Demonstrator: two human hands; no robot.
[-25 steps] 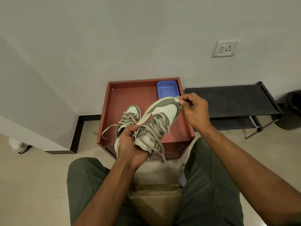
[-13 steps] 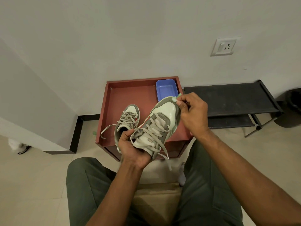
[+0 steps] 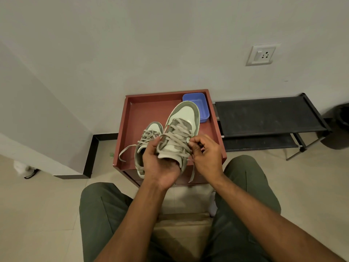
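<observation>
shoe (image 3: 184,118) held up over the table (image 3: 143,110)

your left grip (image 3: 158,163) curls round the shoe's heel from below, toe pointing far. your right grip (image 3: 205,157) pinches a small pale scrap (image 3: 188,140) at its laces. a second shoe (image 3: 151,129) lies on the table, just left.

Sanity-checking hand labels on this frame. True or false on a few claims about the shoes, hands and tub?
1. The left hand grips the held sneaker at its heel end. True.
2. The second sneaker lies on the floor. False: it rests on the red tray.
3. The blue tub sits in the tray's far right corner. True.
4. The right hand is at the held sneaker's toe. False: it is beside the laces, pinching a small pale piece.
</observation>
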